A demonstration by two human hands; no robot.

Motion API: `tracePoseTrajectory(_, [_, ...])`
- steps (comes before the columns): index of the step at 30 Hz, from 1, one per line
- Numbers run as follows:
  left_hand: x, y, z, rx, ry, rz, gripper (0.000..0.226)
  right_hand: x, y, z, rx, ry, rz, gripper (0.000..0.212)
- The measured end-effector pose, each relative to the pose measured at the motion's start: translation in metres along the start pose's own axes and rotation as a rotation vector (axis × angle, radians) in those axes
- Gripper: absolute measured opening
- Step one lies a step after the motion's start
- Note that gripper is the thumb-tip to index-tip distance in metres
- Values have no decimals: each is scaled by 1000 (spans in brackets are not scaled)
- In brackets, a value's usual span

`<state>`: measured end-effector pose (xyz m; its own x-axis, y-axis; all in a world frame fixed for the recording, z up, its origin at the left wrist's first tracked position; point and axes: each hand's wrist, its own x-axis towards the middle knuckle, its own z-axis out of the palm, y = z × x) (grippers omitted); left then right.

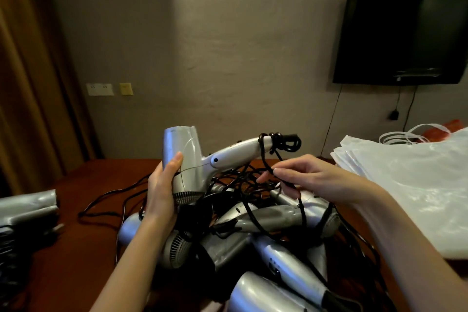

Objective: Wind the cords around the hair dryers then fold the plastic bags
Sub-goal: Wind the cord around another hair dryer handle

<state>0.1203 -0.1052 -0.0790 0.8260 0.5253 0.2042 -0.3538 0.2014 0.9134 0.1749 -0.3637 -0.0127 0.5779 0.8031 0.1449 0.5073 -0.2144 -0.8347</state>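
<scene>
My left hand [162, 192] grips the barrel of a silver hair dryer [192, 157], held up above the table with its handle pointing right. A black cord [266, 157] is looped in a tangle around the handle's end. My right hand [304, 180] pinches that cord just below the handle. Beneath both hands lies a pile of several silver hair dryers [266, 220] with tangled black cords. A stack of white plastic bags [410, 185] lies at the right.
The dark red table [83, 210] carries loose cords at the left and more silver dryers [27, 208] at its left edge. A black TV [402, 35] hangs on the wall at right. Brown curtains [33, 71] hang at the left.
</scene>
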Motion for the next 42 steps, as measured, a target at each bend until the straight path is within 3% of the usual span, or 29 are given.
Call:
tracePoseTrajectory(3, [1,1,-2,-15,-27,-29,86,1,5,0,10,-18,74,39])
tracePoseTrajectory(7, [0,2,-3,-24,-67,-55,90,2,12,-2,48,108,190,44])
tracePoseTrajectory(13, [-6,6,-1,-60,-146,-82,42,-5,13,-13,-176,282,250,55])
tracePoseTrajectory(16, [-7,6,-3,-35,-188,-107,44,-9,15,-18,-235,315,245,66])
tracePoseTrajectory(18, [-7,6,-3,3,-190,-102,62,-11,18,-21,-287,342,235,65])
tracePoseTrajectory(21, [-7,5,-4,76,-212,-55,80,-13,24,-26,-297,300,228,48])
tracePoseTrajectory(23, [-8,5,-2,99,-239,-10,74,-15,24,-28,-166,225,253,24])
tracePoseTrajectory(25, [-9,4,-1,132,-251,30,65,-18,21,-30,-70,192,278,18])
tracePoseTrajectory(33, [-15,4,4,325,-324,182,51,-8,-10,-7,-444,343,186,35])
tracePoseTrajectory(36, [-17,4,4,307,-268,218,48,-12,-27,-2,-572,272,170,32])
tracePoseTrajectory(42, [-21,5,4,268,-207,244,35,-26,-37,-2,-601,37,202,22])
